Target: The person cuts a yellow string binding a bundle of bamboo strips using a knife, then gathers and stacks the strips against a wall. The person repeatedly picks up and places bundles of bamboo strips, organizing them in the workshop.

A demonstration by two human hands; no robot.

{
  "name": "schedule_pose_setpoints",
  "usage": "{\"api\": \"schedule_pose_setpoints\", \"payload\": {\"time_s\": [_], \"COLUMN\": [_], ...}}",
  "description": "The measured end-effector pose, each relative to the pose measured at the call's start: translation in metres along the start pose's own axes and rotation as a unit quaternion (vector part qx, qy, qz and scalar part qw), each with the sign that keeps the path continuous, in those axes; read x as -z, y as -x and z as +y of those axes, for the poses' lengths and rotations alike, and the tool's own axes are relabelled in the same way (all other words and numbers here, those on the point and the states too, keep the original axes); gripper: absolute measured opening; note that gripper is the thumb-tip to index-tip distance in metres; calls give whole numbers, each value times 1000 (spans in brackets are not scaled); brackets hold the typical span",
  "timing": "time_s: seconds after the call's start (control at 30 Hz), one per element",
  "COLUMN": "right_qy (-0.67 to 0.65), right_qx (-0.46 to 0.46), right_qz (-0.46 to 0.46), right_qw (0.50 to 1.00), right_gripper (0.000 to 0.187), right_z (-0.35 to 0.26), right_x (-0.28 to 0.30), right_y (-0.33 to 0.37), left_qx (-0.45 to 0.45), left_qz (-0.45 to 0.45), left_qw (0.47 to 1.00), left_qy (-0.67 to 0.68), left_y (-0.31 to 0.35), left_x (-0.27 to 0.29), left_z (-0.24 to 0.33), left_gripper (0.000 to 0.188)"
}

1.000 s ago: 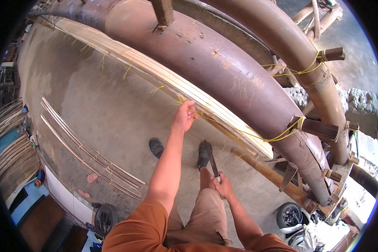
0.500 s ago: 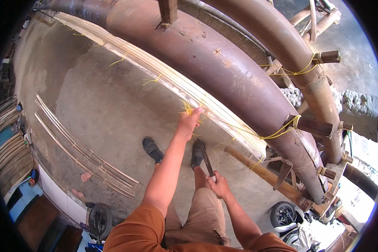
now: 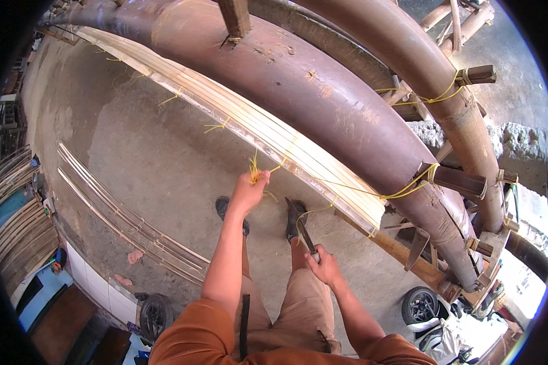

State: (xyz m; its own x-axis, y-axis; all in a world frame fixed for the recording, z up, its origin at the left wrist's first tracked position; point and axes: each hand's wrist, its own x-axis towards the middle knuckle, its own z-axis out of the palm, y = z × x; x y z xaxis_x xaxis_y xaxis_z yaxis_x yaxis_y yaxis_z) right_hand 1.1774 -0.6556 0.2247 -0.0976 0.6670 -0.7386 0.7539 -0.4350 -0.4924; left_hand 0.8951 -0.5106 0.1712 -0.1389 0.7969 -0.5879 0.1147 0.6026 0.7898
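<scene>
My left hand is closed on a tuft of yellow cord, held just off the near edge of a long bundle of pale split strips. A strand of that cord runs up from my fingers to the bundle, where it is tied round. Lower and to the right, my right hand grips the handle of a long knife. Its dark blade points up and away, over my right shoe. Knotted yellow cord ends hang along the bundle's edge.
A thick brown bamboo pole lies just beyond the bundle, with short wooden pegs through it. Thin bamboo strips lie on the concrete floor at left. Motorbike wheels show at lower right and lower left.
My left hand has drawn back left and toward me from the bundle, still holding the yellow cord. The knife has shifted slightly right. My feet have moved apart a little.
</scene>
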Motion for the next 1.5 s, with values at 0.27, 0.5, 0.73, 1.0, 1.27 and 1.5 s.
{"api": "schedule_pose_setpoints", "payload": {"time_s": [0.27,0.5,0.73,1.0,1.27,1.5], "right_qy": [71,226,259,96,63,-39], "right_qx": [107,164,172,63,-98,-110], "right_qz": [77,56,13,-9,-19,-12], "right_qw": [989,959,950,993,993,993], "right_gripper": [35,27,29,39,41,40], "right_z": [-45,-103,-66,28,129,143], "right_x": [27,32,-29,-26,-7,7], "right_y": [-38,-87,-165,-53,32,45], "left_qx": [-40,-100,-137,-114,125,93], "left_qz": [7,38,60,-83,27,67], "left_qw": [997,990,988,987,753,696], "left_qy": [-66,-96,-40,78,645,709], "left_y": [26,36,40,2,-57,-99], "left_x": [-12,-18,-17,-98,-250,-263], "left_z": [-46,-36,-7,-56,-25,-10], "left_gripper": [35,21,18,18,14,23]}}
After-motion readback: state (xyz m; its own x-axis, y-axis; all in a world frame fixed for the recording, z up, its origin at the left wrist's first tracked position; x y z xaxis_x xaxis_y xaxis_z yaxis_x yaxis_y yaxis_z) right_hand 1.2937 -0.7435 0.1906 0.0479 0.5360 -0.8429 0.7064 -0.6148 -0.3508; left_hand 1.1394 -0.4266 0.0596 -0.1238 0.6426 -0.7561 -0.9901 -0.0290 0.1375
